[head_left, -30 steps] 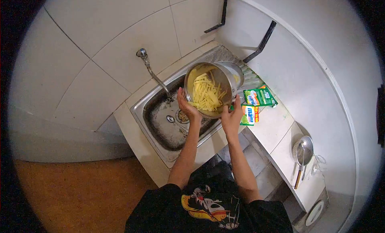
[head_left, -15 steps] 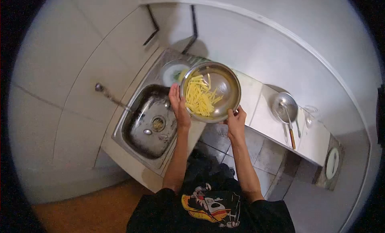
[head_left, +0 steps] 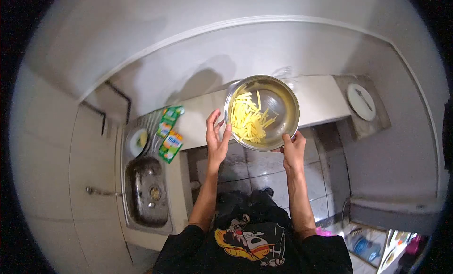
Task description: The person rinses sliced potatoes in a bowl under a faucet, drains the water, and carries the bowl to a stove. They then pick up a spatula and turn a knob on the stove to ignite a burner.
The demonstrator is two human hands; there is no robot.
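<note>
– Where's the bowl right now?
– Up in front of me, my round, shiny metal bowl [head_left: 283, 100], raised over the gap by the pale tiled counter [head_left: 321, 100] and covering part of it.
– And your fingers?
– My right hand [head_left: 295, 153] has them closed on the lower right rim, thumb on top, the others curled below. My left hand [head_left: 218, 144] is open, fingers spread and pointing up, thumb right at the left side. Whether that thumb presses on the metal, I can't tell.
– What's inside?
– Pale yellow cut sticks [head_left: 250, 120], heaped toward my left, bare metal showing on the right.
– Anything about you?
– Over to my left, green printed packets [head_left: 170, 146] beside the stainless-steel sink [head_left: 148, 193]; far right, a round white plate [head_left: 361, 101] with a utensil on it.
</note>
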